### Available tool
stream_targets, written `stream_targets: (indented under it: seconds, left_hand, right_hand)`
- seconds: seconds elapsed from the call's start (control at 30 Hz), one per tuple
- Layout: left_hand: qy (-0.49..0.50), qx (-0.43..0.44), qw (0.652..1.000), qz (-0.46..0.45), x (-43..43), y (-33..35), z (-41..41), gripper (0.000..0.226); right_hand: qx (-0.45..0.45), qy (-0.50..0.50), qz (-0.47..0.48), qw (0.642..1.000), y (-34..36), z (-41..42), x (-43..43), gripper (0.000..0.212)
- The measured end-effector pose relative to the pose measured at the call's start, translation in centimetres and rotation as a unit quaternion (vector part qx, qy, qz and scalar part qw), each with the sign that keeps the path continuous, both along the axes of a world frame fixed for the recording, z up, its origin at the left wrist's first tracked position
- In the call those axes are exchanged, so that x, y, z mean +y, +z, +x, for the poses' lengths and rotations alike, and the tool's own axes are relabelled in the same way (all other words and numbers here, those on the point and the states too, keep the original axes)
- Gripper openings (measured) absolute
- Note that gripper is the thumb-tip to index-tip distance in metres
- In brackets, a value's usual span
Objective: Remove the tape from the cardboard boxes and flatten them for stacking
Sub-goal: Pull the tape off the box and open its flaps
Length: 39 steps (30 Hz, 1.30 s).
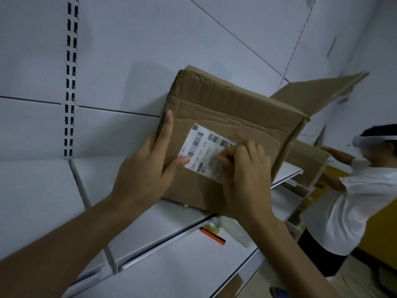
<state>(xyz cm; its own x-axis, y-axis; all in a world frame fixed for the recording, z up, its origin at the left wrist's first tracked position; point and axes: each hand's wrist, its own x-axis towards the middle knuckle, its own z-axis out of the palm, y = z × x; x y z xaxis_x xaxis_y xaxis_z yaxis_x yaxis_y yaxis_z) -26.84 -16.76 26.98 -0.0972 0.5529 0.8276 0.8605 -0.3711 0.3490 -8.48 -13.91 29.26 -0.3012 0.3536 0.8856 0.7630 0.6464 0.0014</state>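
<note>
A brown cardboard box [225, 108] stands on a white shelf [167, 220], leaning back against the wall panel, with one flap open at the upper right. A white shipping label [202, 147] with barcodes is stuck on its front face. My left hand [148, 168] holds the box's left edge, fingers spread flat, thumb on the label's lower corner. My right hand [242, 175] pinches at the label's right part with thumb and fingertips; whether tape or label is gripped is unclear.
A roll of tape [214, 224] and an orange-and-black cutter [212, 235] lie on the lower shelf. At the right, another person [352, 190] in a white shirt handles a second cardboard box [307, 166]. A slotted upright [69, 82] runs down the wall.
</note>
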Motion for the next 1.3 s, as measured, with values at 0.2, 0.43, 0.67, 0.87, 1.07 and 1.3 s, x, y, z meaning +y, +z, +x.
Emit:
stream_targets:
  seconds: [0.2, 0.43, 0.67, 0.87, 1.07, 1.3]
  left_hand:
    - [0.009, -0.032, 0.999, -0.005, 0.4, 0.5, -0.1, 0.081]
    - [0.008, 0.021, 1.0, -0.001, 0.2, 0.2, -0.1, 0.085]
    - [0.024, 0.008, 1.0, 0.005, 0.6, -0.2, -0.4, 0.084]
    - [0.045, -0.025, 0.999, 0.015, 1.6, 0.1, -1.2, 0.085]
    - [0.026, -0.019, 0.999, 0.019, 1.4, -0.5, -1.0, 0.085]
    - [0.023, -0.032, 0.999, 0.023, 1.8, -0.6, -1.3, 0.086]
  right_hand:
    - [-0.053, 0.05, 0.017, 0.997, -3.0, 0.2, -2.5, 0.025]
    - [0.033, -0.003, 0.03, 0.999, -1.4, 1.8, -1.6, 0.049]
    - [-0.038, 0.001, 0.138, 0.99, 1.2, 1.3, 0.6, 0.02]
    - [-0.07, 0.041, 0.113, 0.99, -6.5, -1.1, -2.1, 0.011]
    - [0.036, 0.035, 0.07, 0.996, -5.8, -0.6, -1.7, 0.043]
    - [0.053, 0.019, 0.061, 0.997, 1.5, 0.0, 1.4, 0.028]
